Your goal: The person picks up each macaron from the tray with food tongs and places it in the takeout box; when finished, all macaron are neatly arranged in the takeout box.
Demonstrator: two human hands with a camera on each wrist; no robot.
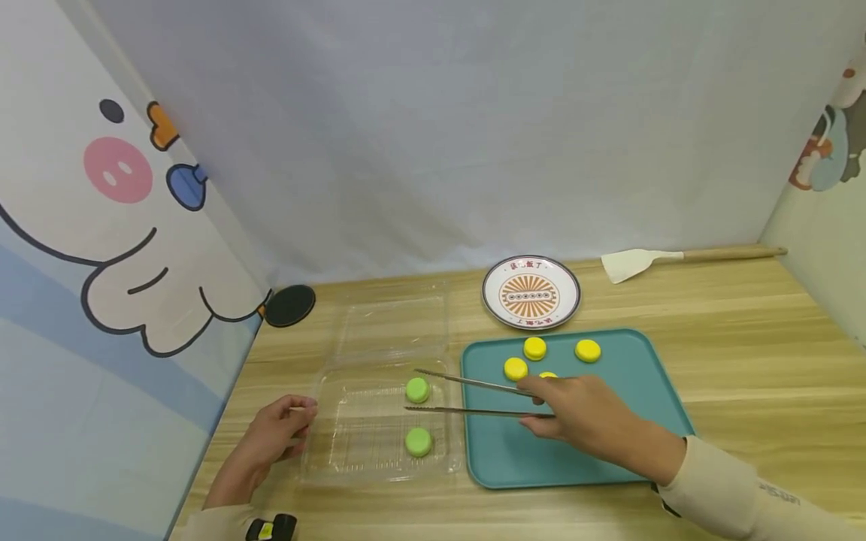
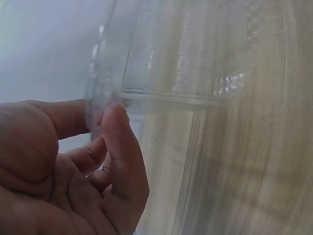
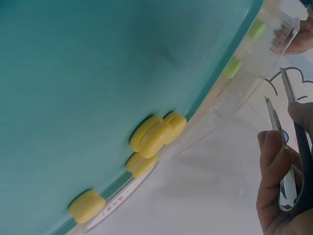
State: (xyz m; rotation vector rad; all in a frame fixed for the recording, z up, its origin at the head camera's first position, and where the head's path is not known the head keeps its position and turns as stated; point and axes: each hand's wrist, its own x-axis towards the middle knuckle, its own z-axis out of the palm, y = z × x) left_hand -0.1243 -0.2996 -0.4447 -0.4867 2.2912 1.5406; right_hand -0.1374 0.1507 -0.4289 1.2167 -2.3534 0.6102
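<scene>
My left hand (image 1: 274, 436) pinches the left rim of a clear plastic box (image 1: 365, 421) between thumb and fingers; the left wrist view shows the thumb (image 2: 120, 132) against the rim. Two green macarons (image 1: 418, 442) lie along the box's right side. With my right hand (image 1: 595, 417) I hold metal tongs (image 1: 473, 411), their arms spread and pointing left over the box. The tong tips reach around the farther green macaron in the head view, with nothing pinched between them. Several yellow macarons (image 1: 534, 348) lie on a teal tray (image 1: 555, 462), one partly hidden by my right hand.
The box's hinged clear lid (image 1: 392, 323) lies folded back behind it. A patterned plate (image 1: 531, 293) stands behind the tray. Toward the back right lies a spatula (image 1: 636, 263) with a wooden handle. A black disc (image 1: 289, 306) sits at the back left, near the wall.
</scene>
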